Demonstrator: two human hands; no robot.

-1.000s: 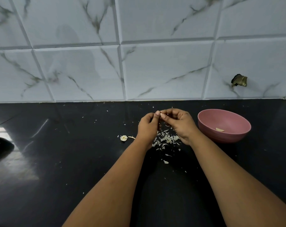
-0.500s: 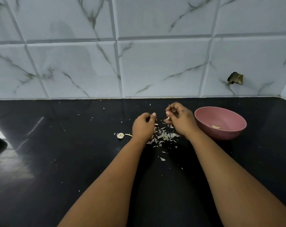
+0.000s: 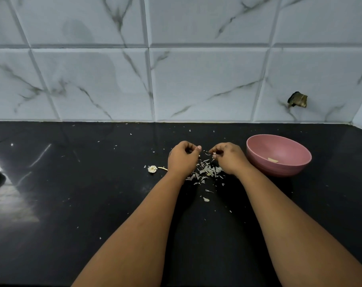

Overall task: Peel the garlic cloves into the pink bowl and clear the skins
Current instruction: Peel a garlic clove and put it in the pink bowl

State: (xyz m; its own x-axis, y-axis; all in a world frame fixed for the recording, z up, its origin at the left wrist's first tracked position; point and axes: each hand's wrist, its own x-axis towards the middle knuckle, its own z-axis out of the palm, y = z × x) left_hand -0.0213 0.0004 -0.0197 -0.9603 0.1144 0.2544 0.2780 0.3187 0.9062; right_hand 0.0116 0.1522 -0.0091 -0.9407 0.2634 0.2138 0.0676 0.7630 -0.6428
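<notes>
Seemingly the curled right hand [image 3: 227, 158] hides a garlic clove [image 3: 214, 156].

Your two hands, left [image 3: 183, 160] and right [image 3: 227, 157], hover curled over the skins [image 3: 207, 171] on the black counter [image 3: 72, 204]; the pink bowl [image 3: 279, 168] sits just right, holding one clove [image 3: 273, 160].

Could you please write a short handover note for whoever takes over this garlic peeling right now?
Left hand: curled shut, contents hidden.
Right hand: fingertips pinch a small pale bit, skin or clove unclear.
Both hands hover apart over the loose pile of papery garlic skins on the glossy black countertop.
Round pink bowl: right of the hands, one pale piece inside.
Pale garlic root stub: left of the left hand.
Done: at least one piece in the bowl.
Left: finish what is held, then clear the skins and scattered flakes.
</notes>
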